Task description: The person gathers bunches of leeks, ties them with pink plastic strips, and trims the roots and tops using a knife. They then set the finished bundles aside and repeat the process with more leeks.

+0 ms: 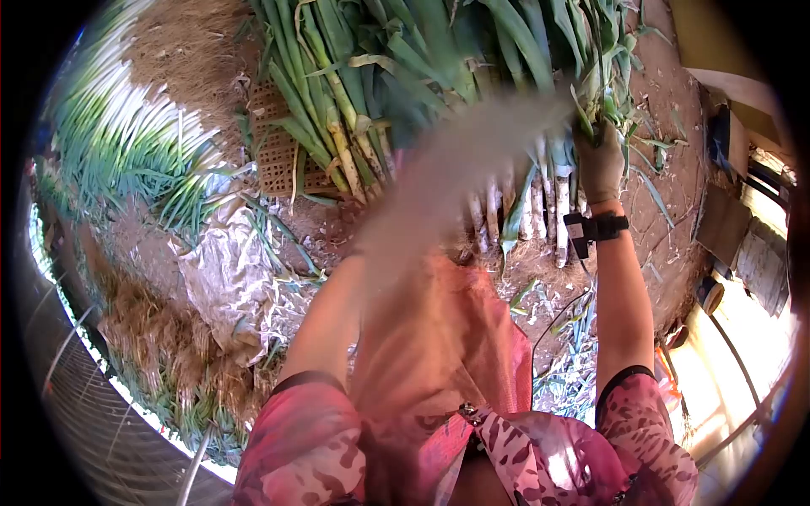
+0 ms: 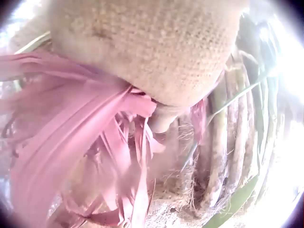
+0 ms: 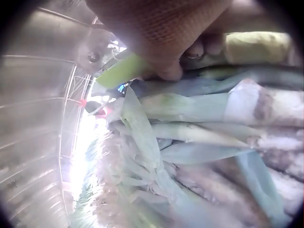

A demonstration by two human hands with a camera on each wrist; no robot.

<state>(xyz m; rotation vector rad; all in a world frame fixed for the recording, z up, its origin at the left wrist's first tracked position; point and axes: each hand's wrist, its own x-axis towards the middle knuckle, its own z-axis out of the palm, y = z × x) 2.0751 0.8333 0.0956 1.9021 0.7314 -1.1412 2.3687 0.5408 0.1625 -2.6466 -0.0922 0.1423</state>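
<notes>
In a knitted glove, my left hand (image 2: 147,47) grips a bunch of pink plastic strips (image 2: 71,137) that fan out from under its fingers. From the head, this hand is a motion-blurred streak (image 1: 413,194) crossing over the row of large green onions (image 1: 557,211). My gloved right hand (image 1: 601,164) is at the right end of that row, around the leafy part of the onions. In the right wrist view its fingers (image 3: 168,66) curl over green leaves (image 3: 123,71) above white stalks (image 3: 275,102). The onions lie side by side, rooted ends toward me.
A woven basket (image 1: 274,143) lies partly under the onions. More green onions (image 1: 126,143) are spread at the far left, with a crumpled white sack (image 1: 224,270) and rooty bundles (image 1: 169,346) nearer. Boxes (image 1: 726,228) stand at the right; a cable (image 1: 561,316) runs from the right wrist camera.
</notes>
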